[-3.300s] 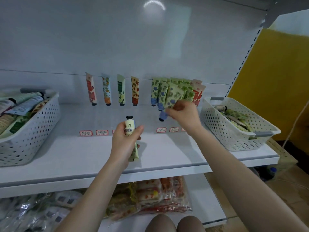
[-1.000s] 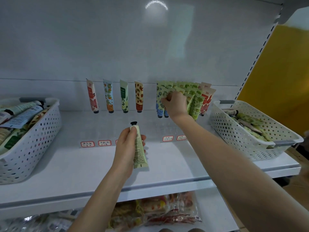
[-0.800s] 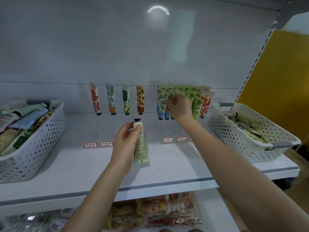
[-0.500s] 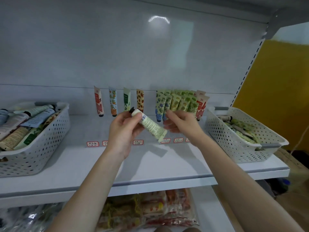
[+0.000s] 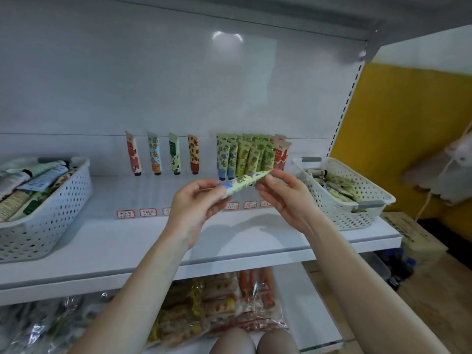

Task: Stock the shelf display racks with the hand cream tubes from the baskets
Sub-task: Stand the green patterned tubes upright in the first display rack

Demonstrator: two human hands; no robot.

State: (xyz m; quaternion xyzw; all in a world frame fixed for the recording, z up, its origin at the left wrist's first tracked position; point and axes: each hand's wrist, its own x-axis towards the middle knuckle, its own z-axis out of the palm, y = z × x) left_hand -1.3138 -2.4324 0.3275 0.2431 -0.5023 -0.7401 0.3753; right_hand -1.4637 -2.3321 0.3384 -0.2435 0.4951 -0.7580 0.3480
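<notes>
— How far along?
— Midway at best; four single tubes (image 5: 163,155) upright at the back of the shelf (image 5: 127,241), a packed cluster (image 5: 251,155) beside them.
— In hand?
— One blue-flowered tube (image 5: 242,182), crosswise above the shelf; pinched at its lower end by the left hand (image 5: 196,200), at its flat end by the right hand (image 5: 283,192).
— Left to do?
— Plenty, probably; left basket (image 5: 51,213) heaped, right basket (image 5: 339,208) with several.

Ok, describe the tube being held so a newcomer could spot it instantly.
Find the white shelf flanked by two perforated baskets. In front of its row of standing tubes, the left hand and right hand pinch one hand cream tube between them. It alone is slanted and off the shelf, pale green with blue flowers.
</notes>
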